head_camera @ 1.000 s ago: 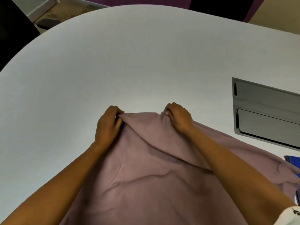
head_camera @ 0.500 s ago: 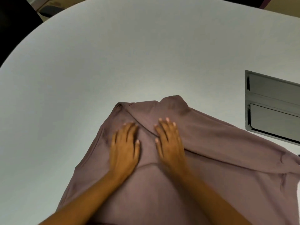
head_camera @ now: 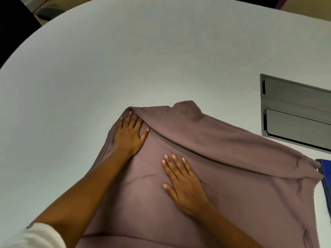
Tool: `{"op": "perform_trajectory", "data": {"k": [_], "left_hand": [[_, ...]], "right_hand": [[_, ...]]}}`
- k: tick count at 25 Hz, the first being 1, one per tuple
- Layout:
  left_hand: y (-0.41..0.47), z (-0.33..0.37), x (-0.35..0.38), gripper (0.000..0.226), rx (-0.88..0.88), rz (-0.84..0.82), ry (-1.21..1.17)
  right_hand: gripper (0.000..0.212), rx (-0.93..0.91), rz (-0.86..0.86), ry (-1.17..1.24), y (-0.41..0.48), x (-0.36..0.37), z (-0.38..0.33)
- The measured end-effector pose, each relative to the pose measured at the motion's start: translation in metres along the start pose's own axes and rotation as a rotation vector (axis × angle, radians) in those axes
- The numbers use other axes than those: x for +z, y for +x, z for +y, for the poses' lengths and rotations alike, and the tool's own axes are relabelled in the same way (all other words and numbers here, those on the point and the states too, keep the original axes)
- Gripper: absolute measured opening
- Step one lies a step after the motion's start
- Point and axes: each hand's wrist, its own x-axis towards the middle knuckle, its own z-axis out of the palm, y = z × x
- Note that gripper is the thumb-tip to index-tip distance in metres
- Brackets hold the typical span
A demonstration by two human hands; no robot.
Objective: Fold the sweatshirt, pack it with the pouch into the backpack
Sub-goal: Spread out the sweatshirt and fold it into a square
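A mauve sweatshirt (head_camera: 223,158) lies spread on the white table (head_camera: 125,59), with one sleeve folded diagonally across its upper part toward the right. My left hand (head_camera: 129,134) presses flat on the cloth near the far left corner, fingers apart. Flat on the middle of the garment rests my right hand (head_camera: 180,181), fingers spread, just below the folded sleeve. Neither hand grips the fabric. A blue item (head_camera: 325,178) shows at the right edge, partly under the sleeve's cuff; I cannot tell whether it is the pouch or the backpack.
A dark rectangular hatch with two panels (head_camera: 295,113) is set into the table at the right. The table's curved far edge runs along the top left, with dark floor beyond it.
Both hands let go of the pinched far edge and flattened on the cloth. Since then the left hand slid up to the far left corner and the right hand moved down toward me.
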Motion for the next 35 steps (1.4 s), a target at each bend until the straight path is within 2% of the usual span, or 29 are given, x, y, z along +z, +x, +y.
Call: {"op": "perform_trajectory", "data": {"k": [6,10,14,17,20,23,25,28,29,32,35], "left_hand": [[0.019,-0.011,-0.004,0.074,0.023,0.018,-0.011],[0.001,-0.011,-0.007,0.074,0.041,-0.005,-0.049],[-0.039,-0.018,-0.004,0.069,0.041,0.005,-0.031],[-0.045,-0.029,-0.004,0.066,0.013,0.037,-0.063],[-0.026,-0.043,-0.006,0.065,-0.027,0.062,-0.020],[-0.007,-0.052,-0.013,0.066,-0.016,0.056,-0.007],[-0.004,-0.048,-0.016,0.067,-0.022,0.056,-0.062],[-0.011,-0.016,-0.024,0.065,-0.078,0.152,-0.345],[-0.010,-0.001,-0.028,0.066,-0.058,0.197,-0.397],[0.014,0.045,-0.040,0.067,0.083,0.230,-0.372],[0.046,0.091,-0.036,0.062,0.341,0.099,-0.171]], "right_hand": [[0.058,0.052,-0.004,0.012,-0.014,0.002,0.000],[0.057,0.045,0.035,0.060,-0.015,0.004,0.000],[0.055,0.147,0.265,0.274,-0.011,-0.004,0.000],[0.052,0.318,0.383,0.210,0.009,-0.014,0.018],[0.056,0.509,0.276,0.047,0.015,-0.012,0.065],[0.058,0.521,0.178,-0.129,-0.011,-0.007,0.113],[0.058,0.589,0.267,-0.116,-0.021,-0.014,0.128],[0.045,0.663,0.507,-0.035,-0.022,-0.024,0.136],[0.039,0.671,0.571,-0.015,-0.021,-0.027,0.142],[0.046,0.767,0.664,0.105,-0.017,-0.041,0.166],[0.046,0.828,0.556,0.095,-0.022,-0.042,0.193]]}}
